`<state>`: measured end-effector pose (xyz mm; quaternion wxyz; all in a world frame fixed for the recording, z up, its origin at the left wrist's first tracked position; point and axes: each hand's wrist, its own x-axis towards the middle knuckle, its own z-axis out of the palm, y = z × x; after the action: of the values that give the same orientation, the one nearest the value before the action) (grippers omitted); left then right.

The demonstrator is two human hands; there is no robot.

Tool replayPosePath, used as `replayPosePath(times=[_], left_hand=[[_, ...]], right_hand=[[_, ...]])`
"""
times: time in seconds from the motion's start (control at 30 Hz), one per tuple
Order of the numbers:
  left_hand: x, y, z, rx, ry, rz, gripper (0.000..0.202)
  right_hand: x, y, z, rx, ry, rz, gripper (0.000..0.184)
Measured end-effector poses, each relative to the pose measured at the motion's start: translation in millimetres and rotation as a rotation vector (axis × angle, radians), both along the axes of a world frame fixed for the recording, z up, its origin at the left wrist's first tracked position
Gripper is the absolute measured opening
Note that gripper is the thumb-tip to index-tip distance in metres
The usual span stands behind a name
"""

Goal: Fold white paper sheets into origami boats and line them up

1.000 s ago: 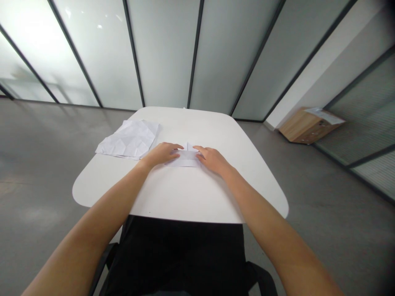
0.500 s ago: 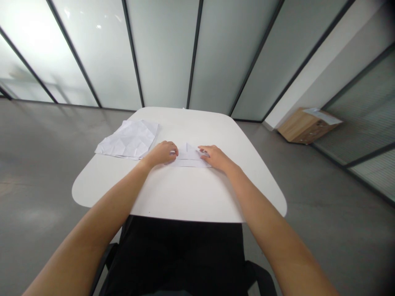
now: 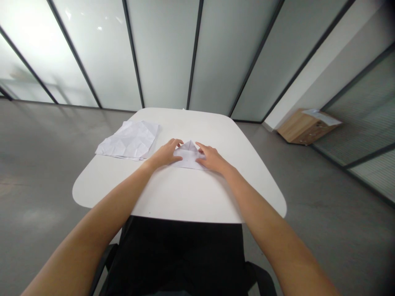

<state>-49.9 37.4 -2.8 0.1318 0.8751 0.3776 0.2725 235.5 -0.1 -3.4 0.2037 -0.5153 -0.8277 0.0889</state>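
A folded white sheet of paper (image 3: 189,159) lies on the table in front of me, its peaked top with a centre crease pointing away. My left hand (image 3: 168,153) is curled at its left end, thumb on the front and fingers by the upper edge. At the right end, my right hand (image 3: 211,157) holds it in much the same way, thumb low and fingers bent higher up. The palms cover both ends of the sheet, and some fingertips are hidden.
Creased white sheets (image 3: 131,139) lie stacked at the table's left side. The white table (image 3: 188,195) has rounded corners. A wooden cabinet (image 3: 304,126) with something pale on top stands on the floor to the right. Frosted glass panels (image 3: 163,53) rise beyond the table.
The lower strip of the paper now lies up over the base of the peak, without the line seen before. Both hands have shifted slightly, and their thumbs and fingers are farther apart.
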Motion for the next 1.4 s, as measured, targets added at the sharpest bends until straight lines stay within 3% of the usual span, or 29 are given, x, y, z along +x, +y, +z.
replayPosePath(times=[0.1,0.17,0.37,0.5,0.67,0.8,1.0,1.17,1.4], left_hand=[[-2,2,2.2,-0.029,-0.005,-0.013,0.093],[-4,3,4.4,-0.077,0.033,0.005,0.096],[-13,8,8.9,-0.192,0.149,0.02,0.052],[-14,4,12.4,-0.21,0.125,-0.02,0.041],[-9,-2,14.6,-0.099,-0.05,-0.072,0.023],[-7,-1,14.3,0.044,-0.125,-0.037,0.016],[-4,-2,14.4,0.233,0.059,-0.053,0.023],[3,-9,12.9,0.169,0.282,-0.101,0.038],[8,-17,11.8,0.09,0.32,-0.075,0.055]], right_hand=[[4,0,2.7,-0.036,0.09,0.003,0.091],[7,0,3.9,-0.072,0.123,-0.008,0.091],[15,1,5.0,-0.152,0.164,-0.053,0.076],[17,-1,7.0,-0.15,0.198,-0.027,0.061],[15,-5,14.4,-0.002,0.216,0.053,0.026],[13,-4,17.6,0.155,0.231,0.03,0.024],[11,-2,12.0,0.259,0.083,0.028,0.032],[5,-1,6.1,0.161,-0.08,0.088,0.037],[3,-4,2.5,0.096,-0.072,0.148,0.042]])
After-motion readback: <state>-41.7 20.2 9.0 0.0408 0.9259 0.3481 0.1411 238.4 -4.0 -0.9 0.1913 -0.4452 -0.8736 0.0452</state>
